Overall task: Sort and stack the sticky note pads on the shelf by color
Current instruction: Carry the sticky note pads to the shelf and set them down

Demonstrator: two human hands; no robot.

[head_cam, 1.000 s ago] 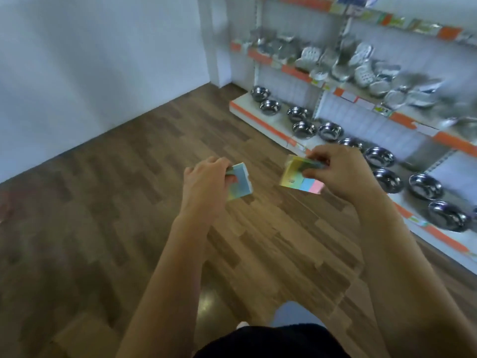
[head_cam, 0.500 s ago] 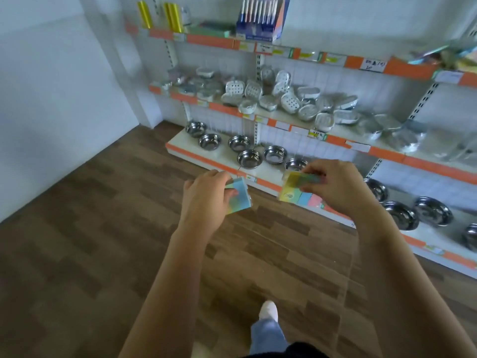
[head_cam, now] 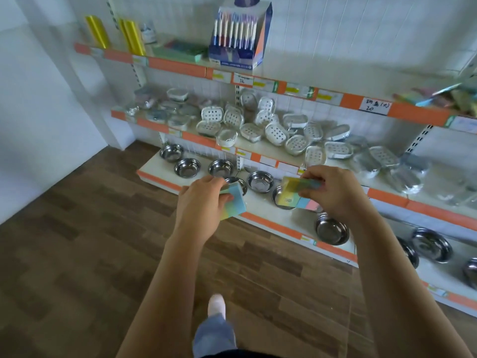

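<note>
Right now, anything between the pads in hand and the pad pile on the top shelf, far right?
Nothing visible. Left hand and right hand hold pads in open air before the lower shelves; the pile lies up and right, only air between. Free room on that shelf is blurred.

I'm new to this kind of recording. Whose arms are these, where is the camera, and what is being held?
There is no machine here. A person wears one wide-angle camera on the head, looking forward and down, so the arms are their own. The left hand grips the left pad, blue shading to yellow. The right hand grips the right pad, yellow, blue and pink. Ahead are shop shelves: steel bowls lowest, soap dishes above, a pen box on top. Blurred coloured packs, perhaps more pads, lie upper right.
</note>
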